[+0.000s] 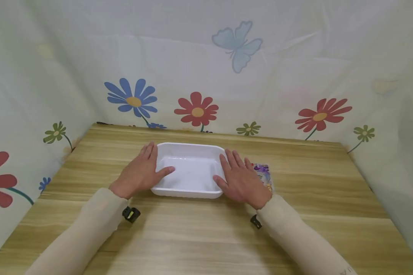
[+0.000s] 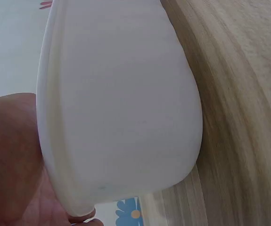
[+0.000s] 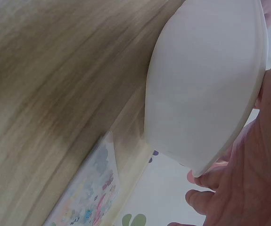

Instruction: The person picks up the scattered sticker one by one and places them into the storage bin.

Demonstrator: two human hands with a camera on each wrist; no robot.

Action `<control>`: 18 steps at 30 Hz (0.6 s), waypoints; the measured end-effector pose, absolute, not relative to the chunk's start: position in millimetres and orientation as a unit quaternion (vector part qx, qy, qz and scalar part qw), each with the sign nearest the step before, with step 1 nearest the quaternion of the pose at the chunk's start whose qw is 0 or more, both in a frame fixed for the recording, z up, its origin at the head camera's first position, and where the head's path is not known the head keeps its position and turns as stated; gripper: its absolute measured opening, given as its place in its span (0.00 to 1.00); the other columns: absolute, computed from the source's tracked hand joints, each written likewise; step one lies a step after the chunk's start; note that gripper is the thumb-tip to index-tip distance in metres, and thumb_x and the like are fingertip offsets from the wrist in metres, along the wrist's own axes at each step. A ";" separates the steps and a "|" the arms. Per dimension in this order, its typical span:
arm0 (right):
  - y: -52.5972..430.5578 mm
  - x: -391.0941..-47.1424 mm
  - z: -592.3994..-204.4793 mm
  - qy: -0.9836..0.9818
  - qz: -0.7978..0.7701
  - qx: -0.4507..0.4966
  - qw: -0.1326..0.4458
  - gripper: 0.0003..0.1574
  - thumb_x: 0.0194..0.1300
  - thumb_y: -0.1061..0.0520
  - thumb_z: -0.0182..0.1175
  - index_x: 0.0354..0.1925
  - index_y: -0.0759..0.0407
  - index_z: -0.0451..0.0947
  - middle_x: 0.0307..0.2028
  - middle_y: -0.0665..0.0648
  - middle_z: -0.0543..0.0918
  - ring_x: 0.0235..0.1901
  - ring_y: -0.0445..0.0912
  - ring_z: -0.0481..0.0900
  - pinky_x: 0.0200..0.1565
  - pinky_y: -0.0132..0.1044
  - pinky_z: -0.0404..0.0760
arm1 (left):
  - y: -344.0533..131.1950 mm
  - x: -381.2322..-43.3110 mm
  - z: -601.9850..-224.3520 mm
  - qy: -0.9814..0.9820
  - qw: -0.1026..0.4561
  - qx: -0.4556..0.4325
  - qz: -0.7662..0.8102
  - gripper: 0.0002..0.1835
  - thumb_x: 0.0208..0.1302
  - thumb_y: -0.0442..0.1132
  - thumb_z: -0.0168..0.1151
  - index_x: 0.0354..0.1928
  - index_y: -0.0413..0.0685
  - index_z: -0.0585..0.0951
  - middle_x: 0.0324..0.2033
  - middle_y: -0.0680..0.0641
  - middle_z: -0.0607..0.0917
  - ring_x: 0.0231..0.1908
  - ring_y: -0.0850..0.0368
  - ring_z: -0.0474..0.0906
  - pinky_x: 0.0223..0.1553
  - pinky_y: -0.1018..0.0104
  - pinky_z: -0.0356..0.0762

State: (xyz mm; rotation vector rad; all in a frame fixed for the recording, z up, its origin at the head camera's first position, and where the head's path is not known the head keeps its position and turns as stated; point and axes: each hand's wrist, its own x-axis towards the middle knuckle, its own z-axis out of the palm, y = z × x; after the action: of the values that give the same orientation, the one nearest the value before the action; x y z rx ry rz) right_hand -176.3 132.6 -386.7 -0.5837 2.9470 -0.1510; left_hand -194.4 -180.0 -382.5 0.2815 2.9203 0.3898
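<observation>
A white rectangular tray (image 1: 189, 173) with rounded corners sits on the table, its inside bare in the head view. My left hand (image 1: 137, 172) rests against its left rim, fingers straight along the edge and thumb over the inside. On the opposite side, my right hand (image 1: 242, 177) lies on the right rim with straight, slightly spread fingers and the thumb over the edge. In the left wrist view the tray's outer wall (image 2: 126, 94) fills the middle. Beyond my right hand lies a flat, colourful floral-patterned piece (image 1: 264, 173), partly covered by that hand.
The wood-grain table (image 1: 192, 236) reaches back to a white curtain (image 1: 179, 57) printed with flowers and a butterfly. More curtain hangs at both sides. In the right wrist view the patterned piece (image 3: 90, 188) lies flat on the table, apart from the tray.
</observation>
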 end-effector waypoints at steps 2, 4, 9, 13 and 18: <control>133.6 -176.3 -386.8 0.978 -0.049 -0.195 0.062 0.50 0.80 0.30 0.38 0.84 0.55 0.43 0.85 0.60 0.42 0.84 0.58 0.42 0.81 0.62 0.47 | -181.4 -197.1 -382.4 0.980 0.097 0.098 0.146 0.56 0.72 0.65 0.57 0.81 0.30 0.45 0.82 0.30 0.42 0.82 0.30 0.41 0.77 0.37 0.50; 133.6 -176.0 -386.8 0.978 -0.049 -0.196 0.060 0.50 0.80 0.30 0.38 0.84 0.55 0.44 0.84 0.60 0.43 0.84 0.58 0.43 0.81 0.62 0.47 | -184.7 -199.1 -381.2 0.976 0.104 0.103 0.164 0.53 0.74 0.61 0.59 0.81 0.30 0.46 0.82 0.30 0.43 0.82 0.30 0.42 0.76 0.36 0.51; 131.9 -174.9 -386.3 0.978 -0.046 -0.193 0.057 0.49 0.80 0.30 0.38 0.84 0.55 0.44 0.84 0.60 0.44 0.84 0.58 0.44 0.81 0.62 0.48 | -195.5 -204.9 -376.0 0.961 0.124 0.113 0.218 0.43 0.79 0.49 0.55 0.81 0.30 0.47 0.81 0.30 0.47 0.81 0.31 0.47 0.76 0.35 0.54; 132.2 -175.1 -386.8 0.979 -0.047 -0.192 0.054 0.49 0.80 0.30 0.38 0.84 0.55 0.45 0.84 0.60 0.44 0.84 0.58 0.44 0.80 0.62 0.49 | -199.7 -209.7 -371.3 0.949 0.145 0.101 0.263 0.36 0.82 0.39 0.49 0.81 0.33 0.48 0.81 0.32 0.51 0.80 0.31 0.50 0.75 0.36 0.56; 132.7 -175.3 -387.5 0.978 -0.055 -0.194 0.052 0.49 0.80 0.30 0.39 0.84 0.54 0.45 0.84 0.60 0.44 0.84 0.58 0.44 0.80 0.62 0.48 | -201.5 -211.9 -366.9 0.936 0.176 0.065 0.299 0.35 0.81 0.34 0.48 0.83 0.40 0.48 0.81 0.33 0.52 0.80 0.30 0.50 0.74 0.36 0.58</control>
State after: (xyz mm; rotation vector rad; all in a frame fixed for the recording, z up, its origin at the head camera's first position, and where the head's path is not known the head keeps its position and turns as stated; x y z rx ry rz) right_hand -175.3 132.7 -387.5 -0.5901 2.9749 -0.1666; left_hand -211.9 -201.5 -366.9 0.1839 2.6496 0.8454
